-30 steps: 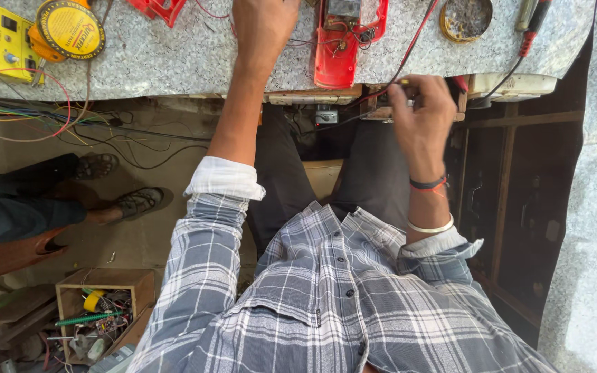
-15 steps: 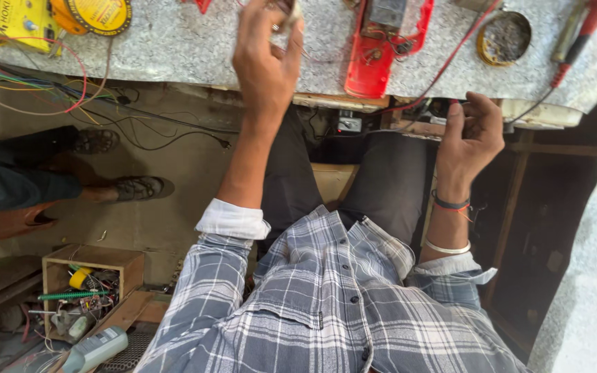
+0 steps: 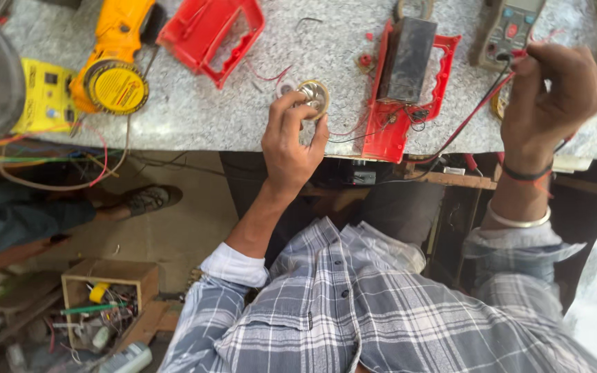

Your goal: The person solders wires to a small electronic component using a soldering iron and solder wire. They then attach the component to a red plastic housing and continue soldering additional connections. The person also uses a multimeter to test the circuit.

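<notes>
- Head view: the left hand is raised over the near edge of the grey speckled worktop, its thumb and fingers closed around a small round metal disc, which sits at the fingertips just above the stone.
- The right hand is curled shut on the red and black probe leads; the fingers pinch them near a red probe tip, and the leads trail down and left toward the bench edge.
- The two hands are well apart, with a red plastic housing lying between them on the worktop.
- A dark rectangular block rests inside that housing, and thin wires spill from its lower left side toward the disc.
- Just above the right hand lies a grey multimeter, partly cut off by the top edge.
- A second red plastic shell lies empty, up and left of the disc.
- Farther left is a yellow tool with a round yellow face, and beside it a flat yellow device.
- Coloured wires hang over the left bench edge.
- Below, on the floor, a wooden box holds small tools and scraps, and another person's sandalled foot rests near the bench.
- The person's plaid shirt fills the lower frame and hides the space under the bench.
</notes>
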`<move>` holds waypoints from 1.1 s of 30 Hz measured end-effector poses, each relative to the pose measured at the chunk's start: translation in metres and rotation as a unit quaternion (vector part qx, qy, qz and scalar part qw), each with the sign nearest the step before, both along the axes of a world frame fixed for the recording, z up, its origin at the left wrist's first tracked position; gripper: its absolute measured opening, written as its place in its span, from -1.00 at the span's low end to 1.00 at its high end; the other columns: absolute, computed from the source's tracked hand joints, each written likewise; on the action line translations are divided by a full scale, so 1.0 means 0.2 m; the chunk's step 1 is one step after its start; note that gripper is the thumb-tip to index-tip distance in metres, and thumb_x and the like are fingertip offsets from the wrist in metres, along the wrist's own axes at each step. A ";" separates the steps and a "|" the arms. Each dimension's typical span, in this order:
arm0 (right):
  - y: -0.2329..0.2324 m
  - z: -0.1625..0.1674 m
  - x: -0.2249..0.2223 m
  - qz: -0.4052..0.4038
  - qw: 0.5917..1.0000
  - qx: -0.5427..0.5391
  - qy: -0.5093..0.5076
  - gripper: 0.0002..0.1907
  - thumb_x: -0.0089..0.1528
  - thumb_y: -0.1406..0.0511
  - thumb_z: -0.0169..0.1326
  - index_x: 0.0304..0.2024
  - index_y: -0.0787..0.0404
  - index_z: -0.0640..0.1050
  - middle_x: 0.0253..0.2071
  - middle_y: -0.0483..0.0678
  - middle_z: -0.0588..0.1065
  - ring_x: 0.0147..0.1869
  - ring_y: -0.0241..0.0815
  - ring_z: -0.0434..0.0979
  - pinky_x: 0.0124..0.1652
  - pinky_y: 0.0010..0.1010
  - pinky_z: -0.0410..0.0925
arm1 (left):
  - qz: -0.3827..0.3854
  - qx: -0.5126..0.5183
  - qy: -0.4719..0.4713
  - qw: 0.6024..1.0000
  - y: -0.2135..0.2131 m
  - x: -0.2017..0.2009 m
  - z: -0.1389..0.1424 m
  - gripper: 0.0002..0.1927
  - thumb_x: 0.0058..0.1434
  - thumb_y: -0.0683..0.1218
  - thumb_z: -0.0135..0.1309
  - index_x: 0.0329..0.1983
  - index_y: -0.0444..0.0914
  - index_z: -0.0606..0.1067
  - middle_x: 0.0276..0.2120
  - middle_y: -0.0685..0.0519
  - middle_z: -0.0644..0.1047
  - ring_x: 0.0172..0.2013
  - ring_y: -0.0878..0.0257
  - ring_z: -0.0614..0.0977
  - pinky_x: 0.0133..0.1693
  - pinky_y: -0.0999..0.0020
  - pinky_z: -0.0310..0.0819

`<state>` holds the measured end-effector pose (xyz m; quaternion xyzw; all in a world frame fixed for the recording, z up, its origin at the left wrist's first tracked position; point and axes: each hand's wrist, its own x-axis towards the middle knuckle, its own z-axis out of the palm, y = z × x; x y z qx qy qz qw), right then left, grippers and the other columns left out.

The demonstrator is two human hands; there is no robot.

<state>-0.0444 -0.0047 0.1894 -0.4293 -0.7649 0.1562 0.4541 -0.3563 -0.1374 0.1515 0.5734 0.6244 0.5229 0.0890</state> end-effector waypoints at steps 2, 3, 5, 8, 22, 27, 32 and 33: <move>-0.03 -0.03 0.05 -0.006 0.999 0.001 0.051 -0.82 0.59 0.38 0.23 0.01 0.46 0.58 -0.19 0.05 0.54 -0.21 -0.22 0.59 -0.24 -0.49 0.35 | 0.003 0.011 -0.004 1.000 0.00 0.03 0.02 -0.70 0.21 -0.24 0.33 -0.09 -0.24 0.45 0.03 -0.04 0.47 0.02 0.00 0.61 0.00 0.15 0.60; -0.07 -0.07 0.07 -0.013 0.996 -0.012 0.090 -0.80 0.58 0.36 0.23 0.02 0.47 0.57 -0.19 0.05 0.54 -0.20 -0.21 0.60 -0.21 -0.47 0.39 | 0.006 0.015 0.000 1.000 -0.01 0.03 0.02 -0.71 0.21 -0.24 0.32 -0.09 -0.24 0.47 0.03 -0.05 0.46 0.03 -0.02 0.61 0.00 0.15 0.60; -0.10 -0.11 0.12 -0.024 0.991 -0.017 0.131 -0.77 0.57 0.33 0.22 0.01 0.46 0.57 -0.18 0.04 0.55 -0.20 -0.20 0.62 -0.19 -0.46 0.43 | 0.017 0.032 -0.012 0.999 -0.01 0.06 0.02 -0.74 0.23 -0.24 0.32 -0.10 -0.25 0.49 0.04 -0.05 0.45 0.03 -0.01 0.61 -0.02 0.19 0.59; -0.13 -0.21 0.16 -0.034 0.990 0.004 0.138 -0.78 0.57 0.31 0.22 0.00 0.42 0.59 -0.18 0.02 0.56 -0.22 -0.22 0.59 -0.21 -0.46 0.41 | 0.052 0.018 -0.042 0.998 -0.04 0.07 0.00 -0.80 0.22 -0.23 0.33 -0.15 -0.27 0.54 0.03 -0.06 0.46 -0.13 0.09 0.56 -0.16 0.24 0.53; -0.16 -0.20 0.12 0.057 0.988 0.024 0.140 -0.80 0.44 0.32 0.19 -0.09 0.40 0.57 -0.34 0.03 0.51 -0.29 -0.21 0.51 -0.33 -0.49 0.29 | 0.022 0.027 0.022 0.999 0.12 0.12 0.08 -0.62 0.34 -0.37 0.07 0.20 -0.26 0.48 0.24 -0.07 0.42 -0.10 0.18 0.67 -0.20 0.33 0.62; -0.23 -0.20 0.17 0.014 0.990 0.015 0.137 -0.80 0.45 0.33 0.20 -0.08 0.41 0.57 -0.29 0.05 0.52 -0.25 -0.19 0.55 -0.30 -0.50 0.34 | 0.081 -0.069 0.096 0.990 0.13 -0.11 0.08 -0.78 0.34 -0.20 0.27 0.03 -0.26 0.56 -0.07 -0.04 0.58 -0.16 0.07 0.68 -0.17 0.20 0.59; -0.37 -0.21 0.17 -0.018 0.991 -0.001 0.134 -0.80 0.48 0.32 0.19 -0.05 0.40 0.57 -0.28 0.02 0.51 -0.24 -0.21 0.56 -0.29 -0.51 0.34 | 0.036 -0.088 0.132 0.987 0.16 -0.17 0.06 -0.87 0.36 -0.18 0.22 -0.07 -0.29 0.59 -0.22 -0.07 0.64 -0.21 0.05 0.69 -0.14 0.15 0.57; -0.39 -0.21 0.16 -0.022 0.991 0.001 0.134 -0.80 0.48 0.32 0.20 -0.05 0.40 0.56 -0.26 0.03 0.51 -0.23 -0.21 0.57 -0.29 -0.51 0.35 | 0.023 -0.080 0.122 0.989 0.18 -0.17 0.06 -0.85 0.37 -0.18 0.21 -0.04 -0.31 0.58 -0.20 -0.08 0.64 -0.21 0.07 0.70 -0.14 0.16 0.58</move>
